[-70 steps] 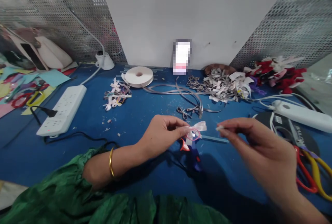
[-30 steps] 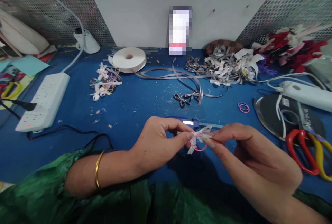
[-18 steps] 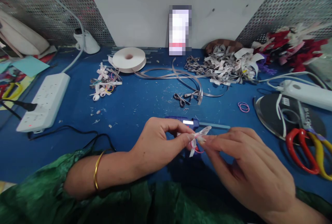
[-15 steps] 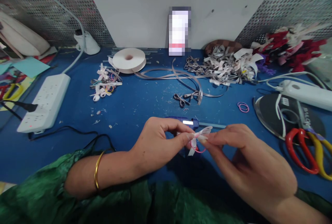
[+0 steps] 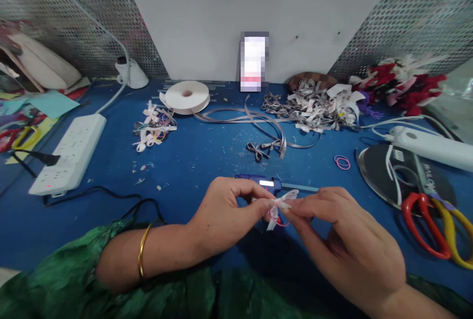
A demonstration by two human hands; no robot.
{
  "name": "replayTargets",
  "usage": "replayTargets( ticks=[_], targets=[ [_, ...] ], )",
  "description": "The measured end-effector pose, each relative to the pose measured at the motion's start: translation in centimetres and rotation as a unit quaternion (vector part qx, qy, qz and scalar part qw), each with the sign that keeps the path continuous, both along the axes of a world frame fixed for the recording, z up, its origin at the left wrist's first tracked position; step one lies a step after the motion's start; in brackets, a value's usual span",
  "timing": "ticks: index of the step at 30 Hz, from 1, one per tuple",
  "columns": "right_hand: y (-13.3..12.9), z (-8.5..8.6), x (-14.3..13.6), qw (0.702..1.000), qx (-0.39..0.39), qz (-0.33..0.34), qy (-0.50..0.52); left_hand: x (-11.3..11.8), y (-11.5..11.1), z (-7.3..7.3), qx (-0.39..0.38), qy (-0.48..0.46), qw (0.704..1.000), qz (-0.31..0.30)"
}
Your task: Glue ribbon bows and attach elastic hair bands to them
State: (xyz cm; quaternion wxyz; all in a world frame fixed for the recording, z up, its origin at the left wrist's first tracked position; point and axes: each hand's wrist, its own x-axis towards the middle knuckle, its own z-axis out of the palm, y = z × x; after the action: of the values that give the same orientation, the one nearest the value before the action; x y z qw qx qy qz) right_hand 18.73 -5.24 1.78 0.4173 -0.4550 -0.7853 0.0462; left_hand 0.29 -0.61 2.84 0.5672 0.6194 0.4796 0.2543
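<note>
Spreading across the whole lower view, a blue worktop (image 5: 207,161) carries everything else. On its left lies a white power strip (image 5: 68,154); at the far right a black disc (image 5: 373,171) sits beside red and yellow scissors (image 5: 428,225). Toward the back stand a roll of white ribbon (image 5: 186,97) and a heap of cut ribbon pieces (image 5: 314,107), with loose grey ribbon strands (image 5: 258,122) between them.

Nearer the person, the left hand (image 5: 225,210) and the right hand (image 5: 343,240) meet just above the worktop, fingertips together and pinched from either side on a small white ribbon bow (image 5: 283,201). The bow's long axis runs roughly left to right (tilted a little, its right loop higher), one tail points down toward the person, and a pink elastic loop (image 5: 275,218) hangs under it. Just behind the bow lies a blue glue gun (image 5: 258,181), its long axis also left to right, a glue stick poking out to the right. Two pink hair bands (image 5: 342,162) lie well apart, to the right.
</note>
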Motion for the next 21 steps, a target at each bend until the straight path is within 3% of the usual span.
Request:
replayTargets(
  ticks=[5,11,21],
  targets=[
    [-0.24,-0.37,0.28,0.993,0.078,0.05,-0.067,-0.04,-0.05,-0.01,0.002,-0.003,1.0,-0.002],
    [-0.06,0.23,0.09,0.999,0.016,0.006,0.027,-0.13,-0.05,0.08,-0.009,0.014,1.0,0.006],
    [0.18,-0.21,-0.42,0.999,0.042,0.0,0.007,-0.12,-0.25,-0.04,0.0,0.005,1.0,-0.008]
  ],
)
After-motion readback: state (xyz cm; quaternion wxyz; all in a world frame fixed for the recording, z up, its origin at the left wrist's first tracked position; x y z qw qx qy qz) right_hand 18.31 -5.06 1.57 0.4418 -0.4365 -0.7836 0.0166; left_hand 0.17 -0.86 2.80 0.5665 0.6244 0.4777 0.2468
